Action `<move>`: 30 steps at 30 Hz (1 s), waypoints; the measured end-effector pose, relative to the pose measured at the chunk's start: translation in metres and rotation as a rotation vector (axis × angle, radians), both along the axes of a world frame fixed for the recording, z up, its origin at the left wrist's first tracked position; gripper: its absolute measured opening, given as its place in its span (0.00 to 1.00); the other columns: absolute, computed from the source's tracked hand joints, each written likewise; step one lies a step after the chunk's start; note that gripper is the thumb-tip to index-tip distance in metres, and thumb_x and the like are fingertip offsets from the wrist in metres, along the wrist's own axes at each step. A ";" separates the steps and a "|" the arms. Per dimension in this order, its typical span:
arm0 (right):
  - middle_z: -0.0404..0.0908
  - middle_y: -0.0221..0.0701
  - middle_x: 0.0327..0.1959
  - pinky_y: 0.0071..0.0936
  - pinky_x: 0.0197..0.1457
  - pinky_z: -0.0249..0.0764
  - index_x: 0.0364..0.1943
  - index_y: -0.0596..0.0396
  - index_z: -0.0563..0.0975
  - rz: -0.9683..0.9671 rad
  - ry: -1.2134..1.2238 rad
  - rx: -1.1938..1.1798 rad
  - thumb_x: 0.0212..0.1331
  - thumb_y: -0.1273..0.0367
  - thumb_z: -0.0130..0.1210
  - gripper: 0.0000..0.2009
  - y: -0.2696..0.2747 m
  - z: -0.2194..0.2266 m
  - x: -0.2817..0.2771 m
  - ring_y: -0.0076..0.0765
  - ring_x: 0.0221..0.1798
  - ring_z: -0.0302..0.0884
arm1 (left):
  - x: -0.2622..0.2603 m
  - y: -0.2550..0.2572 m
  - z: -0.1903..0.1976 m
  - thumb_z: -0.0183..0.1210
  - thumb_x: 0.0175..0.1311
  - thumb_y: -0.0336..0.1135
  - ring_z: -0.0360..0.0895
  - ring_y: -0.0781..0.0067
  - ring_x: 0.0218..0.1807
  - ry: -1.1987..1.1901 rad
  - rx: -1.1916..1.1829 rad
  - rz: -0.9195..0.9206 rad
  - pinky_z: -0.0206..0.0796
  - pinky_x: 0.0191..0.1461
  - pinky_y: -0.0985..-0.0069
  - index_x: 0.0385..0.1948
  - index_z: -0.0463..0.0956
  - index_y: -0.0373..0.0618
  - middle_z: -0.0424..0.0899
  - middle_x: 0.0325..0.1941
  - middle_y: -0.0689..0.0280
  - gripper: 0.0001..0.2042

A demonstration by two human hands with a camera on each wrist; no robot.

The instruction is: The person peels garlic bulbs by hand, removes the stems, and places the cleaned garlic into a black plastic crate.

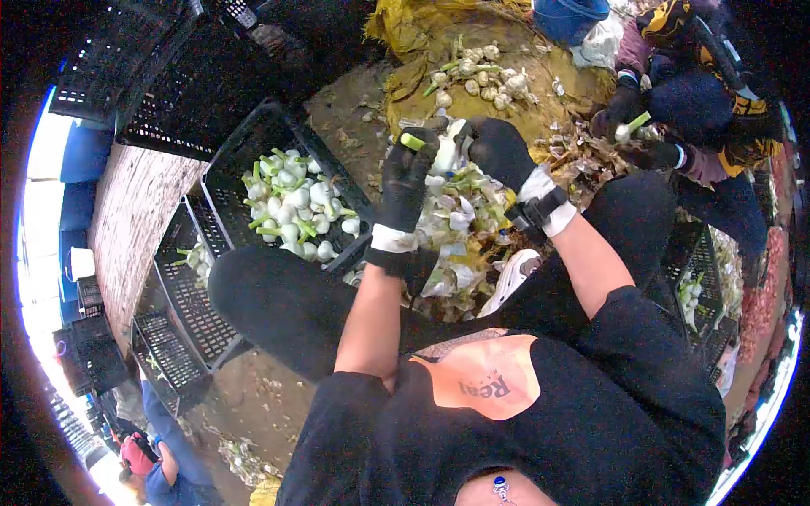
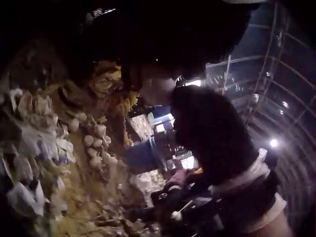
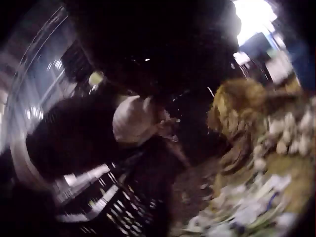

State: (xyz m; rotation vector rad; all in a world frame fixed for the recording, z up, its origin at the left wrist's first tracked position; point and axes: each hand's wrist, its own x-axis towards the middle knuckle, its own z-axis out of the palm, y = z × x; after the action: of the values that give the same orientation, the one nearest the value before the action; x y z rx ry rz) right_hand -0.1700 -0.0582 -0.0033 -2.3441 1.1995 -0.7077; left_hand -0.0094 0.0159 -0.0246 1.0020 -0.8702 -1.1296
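In the head view, my gloved left hand (image 1: 405, 181) grips a garlic bulb by its stem, whose cut green end (image 1: 413, 142) sticks out past the fingers. The pale garlic bulb (image 3: 133, 121) shows between the dark gloves in the right wrist view. My gloved right hand (image 1: 504, 156) curls in close from the other side, its fingertips at the white outer skin (image 1: 447, 150). Loose peelings (image 1: 460, 211) are heaped right below both hands. Dark gloves hide much of the bulb, and both wrist views are dim and blurred.
A black crate (image 1: 221, 181) at left holds many peeled garlic bulbs (image 1: 291, 202). Unpeeled garlic (image 1: 489, 76) lies on yellow sacking (image 1: 405, 51) ahead. At right, another person's gloved hand (image 1: 624, 110) is near a garlic bulb. A blue bucket (image 1: 570, 18) stands at the back.
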 end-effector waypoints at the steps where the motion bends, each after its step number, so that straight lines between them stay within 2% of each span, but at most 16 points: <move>1: 0.79 0.38 0.23 0.36 0.29 0.72 0.23 0.53 0.77 0.042 -0.011 0.135 0.47 0.68 0.54 0.05 -0.005 -0.008 -0.005 0.43 0.26 0.77 | 0.001 0.000 0.003 0.55 0.65 0.31 0.76 0.74 0.44 0.000 -0.028 -0.020 0.68 0.47 0.76 0.46 0.74 0.43 0.81 0.41 0.66 0.10; 5: 0.80 0.38 0.24 0.39 0.32 0.73 0.25 0.53 0.79 0.304 0.019 0.218 0.47 0.64 0.53 0.08 0.010 -0.072 -0.028 0.45 0.27 0.78 | 0.013 0.001 -0.003 0.52 0.65 0.28 0.77 0.71 0.45 -0.584 -0.508 0.313 0.69 0.48 0.73 0.47 0.74 0.43 0.81 0.42 0.65 0.10; 6: 0.80 0.39 0.24 0.39 0.34 0.73 0.27 0.52 0.80 0.135 0.249 0.277 0.47 0.63 0.53 0.09 0.023 -0.055 -0.020 0.45 0.29 0.79 | 0.029 -0.006 -0.033 0.53 0.64 0.27 0.78 0.66 0.45 -0.579 -0.268 0.321 0.70 0.48 0.71 0.48 0.74 0.43 0.82 0.42 0.62 0.11; 7: 0.80 0.39 0.25 0.40 0.35 0.74 0.28 0.51 0.81 -0.032 0.479 0.329 0.47 0.62 0.52 0.10 0.034 -0.036 -0.010 0.46 0.30 0.80 | 0.026 0.001 -0.001 0.54 0.62 0.28 0.78 0.59 0.44 -0.917 -0.003 0.356 0.70 0.46 0.69 0.49 0.72 0.42 0.81 0.41 0.57 0.13; 9: 0.82 0.40 0.31 0.39 0.40 0.75 0.36 0.49 0.81 0.032 0.628 0.350 0.49 0.60 0.56 0.12 0.033 -0.041 -0.014 0.47 0.37 0.81 | 0.024 0.011 0.032 0.55 0.59 0.28 0.78 0.51 0.42 -1.277 0.263 0.336 0.71 0.45 0.66 0.50 0.71 0.41 0.81 0.40 0.52 0.16; 11: 0.82 0.40 0.38 0.36 0.44 0.75 0.44 0.48 0.78 0.221 0.133 0.134 0.49 0.57 0.62 0.18 0.034 -0.040 -0.021 0.46 0.42 0.80 | 0.028 0.012 0.027 0.55 0.62 0.35 0.73 0.54 0.54 -0.940 0.016 0.254 0.65 0.57 0.64 0.51 0.68 0.34 0.76 0.52 0.51 0.19; 13: 0.82 0.36 0.38 0.31 0.43 0.75 0.48 0.55 0.76 0.202 -0.230 0.273 0.53 0.56 0.62 0.23 0.029 -0.017 -0.003 0.36 0.39 0.81 | 0.025 0.007 0.007 0.47 0.66 0.30 0.75 0.58 0.52 -1.054 -0.010 0.336 0.67 0.54 0.68 0.52 0.69 0.37 0.78 0.50 0.54 0.14; 14: 0.82 0.34 0.35 0.28 0.40 0.75 0.46 0.57 0.76 0.182 -0.307 0.384 0.54 0.56 0.61 0.21 0.030 -0.009 0.001 0.32 0.36 0.79 | 0.020 0.005 -0.002 0.45 0.68 0.30 0.75 0.61 0.53 -0.864 -0.083 0.293 0.65 0.57 0.69 0.51 0.69 0.37 0.78 0.52 0.56 0.14; 17: 0.81 0.31 0.35 0.23 0.34 0.72 0.39 0.54 0.79 0.049 -0.468 0.965 0.58 0.65 0.46 0.12 0.041 0.026 0.013 0.27 0.30 0.75 | 0.006 0.007 0.032 0.42 0.71 0.33 0.75 0.63 0.54 -1.067 0.029 0.084 0.63 0.60 0.70 0.52 0.70 0.37 0.79 0.52 0.57 0.14; 19: 0.79 0.27 0.35 0.20 0.32 0.70 0.40 0.54 0.78 0.119 -0.582 0.926 0.60 0.64 0.45 0.13 0.036 0.012 0.011 0.23 0.30 0.72 | 0.001 0.009 0.044 0.41 0.72 0.35 0.74 0.65 0.55 -0.773 0.221 0.010 0.62 0.60 0.71 0.53 0.69 0.37 0.78 0.53 0.58 0.16; 21: 0.76 0.28 0.38 0.18 0.33 0.71 0.49 0.54 0.74 0.290 -1.545 1.335 0.63 0.60 0.51 0.16 0.026 0.009 0.000 0.19 0.35 0.72 | 0.005 0.013 0.023 0.39 0.74 0.40 0.73 0.64 0.57 -0.967 0.135 0.042 0.62 0.62 0.70 0.54 0.68 0.37 0.76 0.55 0.57 0.18; 22: 0.73 0.30 0.44 0.19 0.35 0.71 0.52 0.55 0.70 0.136 -1.567 1.146 0.63 0.62 0.52 0.17 0.014 0.013 0.000 0.18 0.40 0.71 | 0.002 0.011 0.017 0.39 0.74 0.41 0.73 0.64 0.57 -0.777 0.093 0.094 0.62 0.63 0.70 0.55 0.67 0.36 0.76 0.55 0.56 0.19; 25: 0.75 0.24 0.25 0.21 0.27 0.67 0.31 0.53 0.75 -0.134 -0.671 0.533 0.63 0.66 0.52 0.07 -0.006 0.024 -0.011 0.20 0.24 0.69 | -0.002 0.006 0.022 0.41 0.73 0.42 0.72 0.64 0.58 -0.532 0.110 0.028 0.61 0.64 0.69 0.56 0.66 0.36 0.75 0.56 0.56 0.20; 26: 0.78 0.31 0.30 0.29 0.34 0.71 0.33 0.53 0.78 -0.121 -0.354 0.421 0.61 0.62 0.51 0.10 -0.007 0.012 -0.008 0.32 0.31 0.74 | -0.001 0.006 0.027 0.42 0.72 0.43 0.71 0.64 0.59 -0.549 0.126 0.039 0.61 0.65 0.69 0.56 0.66 0.36 0.75 0.57 0.56 0.20; 28: 0.81 0.39 0.36 0.39 0.42 0.75 0.36 0.53 0.80 0.019 -0.019 0.273 0.58 0.58 0.51 0.14 -0.002 -0.036 -0.006 0.47 0.37 0.78 | 0.007 0.009 0.020 0.43 0.72 0.41 0.72 0.65 0.58 -0.781 0.170 0.195 0.62 0.64 0.69 0.56 0.67 0.38 0.75 0.57 0.57 0.18; 30: 0.80 0.38 0.30 0.38 0.37 0.74 0.35 0.53 0.79 0.144 0.045 0.044 0.55 0.64 0.53 0.10 0.008 -0.066 0.001 0.47 0.33 0.79 | 0.029 0.001 -0.008 0.44 0.71 0.39 0.72 0.66 0.58 -0.665 0.176 0.345 0.62 0.64 0.69 0.55 0.68 0.39 0.75 0.56 0.58 0.17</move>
State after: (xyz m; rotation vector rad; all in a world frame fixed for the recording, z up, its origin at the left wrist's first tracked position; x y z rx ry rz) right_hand -0.1688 -0.0499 -0.0693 -2.3925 1.0418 -0.5766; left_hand 0.0197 0.0171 -0.0328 1.6512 -1.0701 -0.5793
